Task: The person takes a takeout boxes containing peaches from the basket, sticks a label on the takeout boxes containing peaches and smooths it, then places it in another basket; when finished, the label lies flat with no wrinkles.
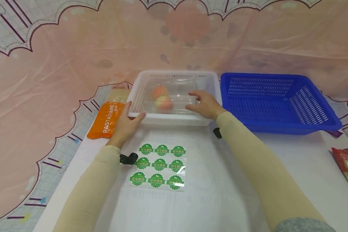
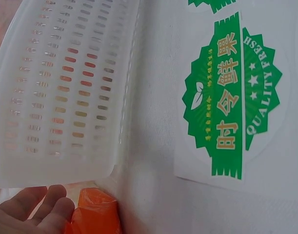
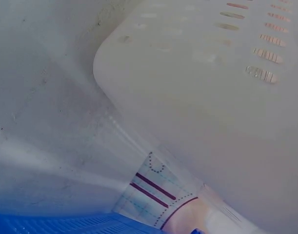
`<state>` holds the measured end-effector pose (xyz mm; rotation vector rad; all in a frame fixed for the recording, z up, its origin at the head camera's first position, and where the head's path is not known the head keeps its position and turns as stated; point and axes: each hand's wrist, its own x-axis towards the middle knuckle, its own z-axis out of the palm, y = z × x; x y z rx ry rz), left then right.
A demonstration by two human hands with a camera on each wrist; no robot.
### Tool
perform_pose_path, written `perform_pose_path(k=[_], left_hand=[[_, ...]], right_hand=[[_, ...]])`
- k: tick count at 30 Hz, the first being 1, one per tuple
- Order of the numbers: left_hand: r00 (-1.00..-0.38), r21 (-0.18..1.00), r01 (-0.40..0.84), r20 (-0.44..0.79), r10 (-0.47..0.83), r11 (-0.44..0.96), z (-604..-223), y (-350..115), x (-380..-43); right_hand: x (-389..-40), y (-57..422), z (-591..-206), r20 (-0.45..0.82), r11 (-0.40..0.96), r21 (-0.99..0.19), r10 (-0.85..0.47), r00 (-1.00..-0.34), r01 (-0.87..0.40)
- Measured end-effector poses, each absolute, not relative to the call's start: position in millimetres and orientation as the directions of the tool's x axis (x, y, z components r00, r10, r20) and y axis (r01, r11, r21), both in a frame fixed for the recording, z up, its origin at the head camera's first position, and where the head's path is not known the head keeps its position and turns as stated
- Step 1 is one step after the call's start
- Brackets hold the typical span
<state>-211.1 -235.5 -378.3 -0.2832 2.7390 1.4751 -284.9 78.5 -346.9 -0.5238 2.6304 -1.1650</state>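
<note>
the right grip (image 1: 206, 103) holds nothing; its thumb and fingers are apart over the clear box (image 1: 178, 88), wide enough, it seems, to fit its end. the left grip (image 1: 125, 125) is loosely spread at the white basket's (image 1: 168, 119) near left corner, maybe to keep it still. the box is in this basket, and two round fruits (image 1: 164, 104) show through. the blue basket (image 1: 278, 127) sits just right, the orange bag (image 1: 104, 120) just left. green stickers (image 1: 159, 164) lie in front, perhaps for easy reach.

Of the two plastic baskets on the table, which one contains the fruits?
The white basket, with the left hand at its corner: two round fruits show inside, whereas none show in the blue basket beside it.
</note>
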Motion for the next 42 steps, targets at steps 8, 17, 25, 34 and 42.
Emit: perform_pose_path(k=[8, 17, 25, 34, 42], left_hand=[[-0.983, 0.828, -0.170, -0.103, -0.153, 0.535, -378.1, -236.4, -211.5], [-0.983, 0.825, -0.168, -0.099, -0.155, 0.540, -379.1, -236.0, -213.1], [-0.984, 0.823, -0.165, -0.098, -0.150, 0.544, -379.8, -236.0, -213.6], [-0.985, 0.819, -0.158, -0.088, -0.151, 0.552, -378.6, -236.9, -212.7], [-0.983, 0.816, -0.168, -0.098, -0.155, 0.553, -379.4, -238.8, -213.7]], right_hand=[[-289.2, 75.1, -346.1, -0.093, 0.646, -0.743, -0.360, -0.928, -0.176], [-298.6, 73.8, -346.3, -0.127, 0.664, -0.740, -0.297, -0.946, -0.109], [-303.4, 72.7, -348.5, -0.141, 0.681, -0.726, -0.280, -0.950, -0.093], [-307.7, 71.2, -350.7, -0.182, 0.653, -0.755, -0.293, -0.939, -0.058], [-306.3, 70.1, -349.4, -0.232, 0.631, -0.775, -0.328, -0.916, -0.030]])
